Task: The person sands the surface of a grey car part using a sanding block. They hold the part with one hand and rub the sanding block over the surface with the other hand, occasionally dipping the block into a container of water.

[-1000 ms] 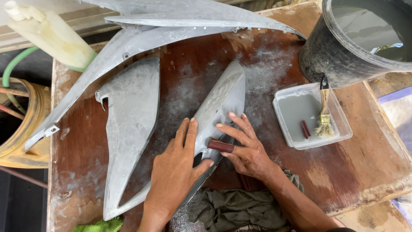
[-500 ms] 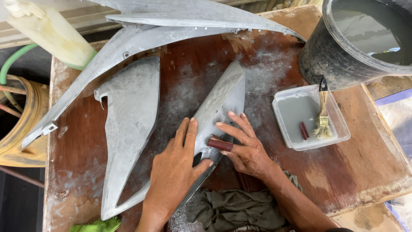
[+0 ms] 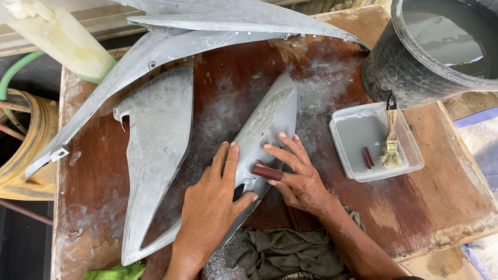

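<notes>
Panels (image 3: 155, 155) left; tray (image 3: 410, 161), brush (image 3: 390, 140), bucket (image 3: 394, 67) right of hands (image 3: 298, 179).

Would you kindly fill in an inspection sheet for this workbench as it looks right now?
Surface: brown wooden table, streaked with whitish dust and wet patches.
Job's things: narrow grey panel lying flat; dark red sanding piece pressed on it.
Clutter: wide grey panel, two long curved grey panels, clear tray with cloudy water, brush, black bucket of grey water, olive rag, green cloth.
Hands: left hand flat on the narrow panel; right hand holding the sanding piece under its fingers.
Cables: green hose at the left edge.
Surroundings: yellow drum, pale plastic bottle.
</notes>
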